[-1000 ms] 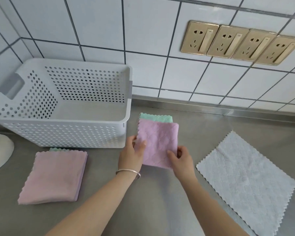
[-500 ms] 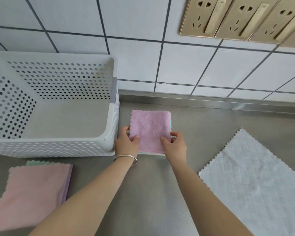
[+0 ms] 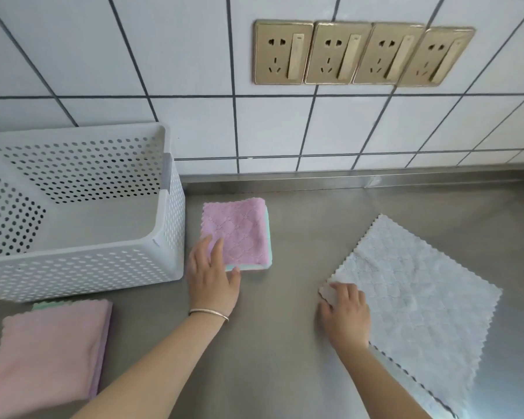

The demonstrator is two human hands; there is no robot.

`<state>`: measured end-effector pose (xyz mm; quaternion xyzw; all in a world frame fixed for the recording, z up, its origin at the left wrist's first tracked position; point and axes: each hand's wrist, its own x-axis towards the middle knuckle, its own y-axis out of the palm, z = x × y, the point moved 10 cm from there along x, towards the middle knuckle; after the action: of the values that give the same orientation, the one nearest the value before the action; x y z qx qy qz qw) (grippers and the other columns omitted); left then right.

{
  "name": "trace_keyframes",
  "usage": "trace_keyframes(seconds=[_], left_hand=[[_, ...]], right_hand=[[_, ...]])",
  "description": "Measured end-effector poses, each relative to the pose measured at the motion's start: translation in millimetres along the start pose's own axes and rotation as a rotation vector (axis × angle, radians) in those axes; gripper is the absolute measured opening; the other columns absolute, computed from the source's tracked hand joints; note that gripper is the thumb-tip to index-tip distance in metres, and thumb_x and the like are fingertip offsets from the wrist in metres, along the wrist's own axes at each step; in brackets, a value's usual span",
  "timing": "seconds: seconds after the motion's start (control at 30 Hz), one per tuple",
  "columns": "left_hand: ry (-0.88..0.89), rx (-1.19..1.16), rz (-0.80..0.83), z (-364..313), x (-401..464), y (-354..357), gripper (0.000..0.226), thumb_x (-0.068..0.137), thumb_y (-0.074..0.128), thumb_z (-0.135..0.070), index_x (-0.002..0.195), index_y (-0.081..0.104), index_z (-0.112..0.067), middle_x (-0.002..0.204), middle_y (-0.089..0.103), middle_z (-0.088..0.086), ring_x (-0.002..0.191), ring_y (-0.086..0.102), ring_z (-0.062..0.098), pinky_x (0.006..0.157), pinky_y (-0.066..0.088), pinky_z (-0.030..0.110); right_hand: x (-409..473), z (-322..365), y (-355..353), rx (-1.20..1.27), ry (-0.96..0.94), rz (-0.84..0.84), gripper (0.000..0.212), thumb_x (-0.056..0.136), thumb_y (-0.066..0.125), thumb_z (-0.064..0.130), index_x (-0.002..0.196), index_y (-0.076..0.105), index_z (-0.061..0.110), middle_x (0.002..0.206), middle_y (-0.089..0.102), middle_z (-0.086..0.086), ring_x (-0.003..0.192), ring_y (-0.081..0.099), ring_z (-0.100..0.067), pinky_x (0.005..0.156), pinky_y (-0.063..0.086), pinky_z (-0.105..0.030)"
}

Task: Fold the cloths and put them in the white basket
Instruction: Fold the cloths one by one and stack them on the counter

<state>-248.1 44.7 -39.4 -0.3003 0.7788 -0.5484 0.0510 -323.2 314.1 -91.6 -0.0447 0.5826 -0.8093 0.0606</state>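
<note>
The white perforated basket (image 3: 167, 237) stands at the left on the steel counter, with nothing inside it. Just right of it lies a small folded stack, a pink cloth (image 3: 236, 231) on top and a green one under it. My left hand (image 3: 212, 276) rests flat on the stack's near left corner, fingers apart. A white cloth (image 3: 415, 300) lies spread flat at the right. My right hand (image 3: 344, 316) pinches its near left corner, which is lifted slightly. A larger folded pink cloth (image 3: 49, 355) lies at the bottom left.
The tiled wall (image 3: 285, 125) with a row of gold sockets (image 3: 360, 52) rises right behind the counter. Bare steel counter (image 3: 273, 358) shows between my arms and behind the white cloth.
The folded pink cloth has been laid down on the green one. My right hand has let go of it and moved right onto the white cloth's corner. My left hand now lies flat on the stack.
</note>
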Motion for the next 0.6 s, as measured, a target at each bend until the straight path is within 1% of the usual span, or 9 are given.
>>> trace_keyframes(seconds=[0.1,0.17,0.2,0.27,0.33,0.4,0.47,0.53,0.6], left_hand=[[0.006,0.011,0.122,-11.5,-24.4,13.1,0.057,0.067,0.071,-0.018,0.12,0.052,-0.011,0.125,0.052,0.014,0.115,0.048,0.034,0.098,0.035,0.037],[-0.023,-0.009,0.256,-18.2,-43.6,23.0,0.051,0.073,0.067,-0.019,0.122,0.053,-0.012,0.124,0.054,0.012,0.113,0.051,0.034,0.096,0.042,0.039],[-0.052,-0.041,0.359,-20.2,-53.7,30.8,0.047,0.079,0.063,-0.021,0.124,0.051,-0.014,0.124,0.054,0.009,0.115,0.051,0.031,0.097,0.042,0.037],[-0.137,-0.141,0.568,-23.2,-75.3,44.2,0.038,0.088,0.053,-0.025,0.125,0.049,-0.02,0.124,0.058,0.001,0.115,0.054,0.021,0.097,0.041,0.029],[-0.241,-0.211,0.717,-24.0,-95.6,52.8,0.031,0.091,0.05,-0.028,0.12,0.053,-0.021,0.117,0.064,-0.003,0.109,0.059,0.016,0.093,0.042,0.024],[-0.375,-0.351,0.753,-21.8,-110.2,57.8,0.027,0.09,0.052,-0.03,0.114,0.057,-0.018,0.108,0.068,0.0,0.099,0.065,0.017,0.095,0.046,0.028],[-0.475,-0.511,0.786,-25.0,-123.2,60.2,0.022,0.089,0.053,-0.032,0.108,0.055,-0.022,0.101,0.069,0.003,0.086,0.068,0.017,0.088,0.05,0.032],[-0.515,-0.584,0.809,-25.6,-131.9,62.6,0.022,0.087,0.054,-0.034,0.109,0.05,-0.036,0.102,0.068,0.002,0.08,0.067,0.015,0.076,0.054,0.03],[-0.496,-0.62,0.803,-24.5,-140.6,63.3,0.035,0.086,0.056,-0.026,0.115,0.05,-0.045,0.098,0.065,-0.001,0.071,0.062,0.011,0.063,0.053,0.017]], right_hand=[[-11.1,-28.0,6.3,-0.095,0.029,0.09,0.023,0.065,0.078,0.01,0.085,0.067,0.006,0.081,0.061,-0.012,0.074,0.058,-0.033,0.057,0.05,-0.037],[-12.0,-30.3,0.5,-0.136,0.007,0.086,0.012,0.072,0.074,0.011,0.079,0.066,0.006,0.079,0.059,-0.01,0.073,0.058,-0.031,0.056,0.048,-0.036],[-11.3,-28.7,-1.8,-0.151,-0.008,0.076,0.009,0.08,0.067,0.014,0.083,0.065,0.007,0.085,0.059,-0.009,0.08,0.057,-0.029,0.062,0.048,-0.037],[-12.1,-26.1,1.1,-0.155,-0.035,0.121,0.019,0.092,0.048,0.022,0.099,0.062,0.011,0.102,0.056,-0.005,0.098,0.052,-0.024,0.08,0.045,-0.032],[-24.4,-20.4,2.8,-0.094,-0.043,0.156,0.021,0.092,0.044,0.023,0.099,0.062,0.013,0.104,0.055,-0.003,0.102,0.05,-0.022,0.085,0.043,-0.03],[-50.1,-2.2,3.9,-0.005,-0.113,0.143,0.012,0.08,0.057,0.019,0.078,0.066,0.012,0.085,0.059,-0.004,0.083,0.058,-0.025,0.069,0.048,-0.031],[-81.6,20.0,9.1,0.081,-0.233,0.137,0.014,0.067,0.054,0.025,0.058,0.061,0.019,0.066,0.057,0.003,0.062,0.056,-0.018,0.051,0.044,-0.023],[-110.2,38.8,12.5,0.194,-0.32,0.139,0.014,0.068,0.046,0.03,0.063,0.057,0.024,0.07,0.058,0.008,0.068,0.047,-0.01,0.058,0.039,-0.019],[-132.6,51.2,11.1,0.28,-0.385,0.1,0.005,0.072,0.046,0.028,0.074,0.051,0.026,0.076,0.06,0.01,0.074,0.042,-0.007,0.065,0.037,-0.02]])
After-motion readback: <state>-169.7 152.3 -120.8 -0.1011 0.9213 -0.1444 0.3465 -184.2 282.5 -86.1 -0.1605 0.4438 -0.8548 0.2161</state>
